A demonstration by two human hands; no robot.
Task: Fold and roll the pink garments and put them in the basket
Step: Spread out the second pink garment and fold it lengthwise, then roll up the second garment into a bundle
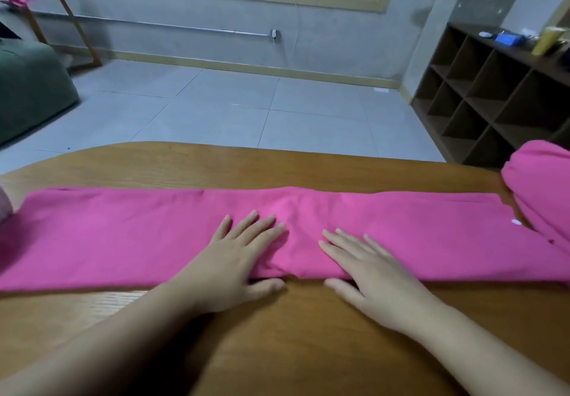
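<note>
Pressing left hand (229,260) and right hand (367,267) flat, fingers spread, on folded pink garment (123,235) across surface (277,349). Risk: uneven rolling skews strip, loosens folds.

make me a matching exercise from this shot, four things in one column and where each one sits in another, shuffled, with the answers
Things
1. folded pink garment
2. left hand
3. cubby shelf
4. second pink garment

Places
A. at the table's right end
B. flat on the long strip, left of its middle
C. against the wall on the right
D. stretched in a long strip across the wooden table

Pairs: 1-D, 2-B, 3-C, 4-A
</note>
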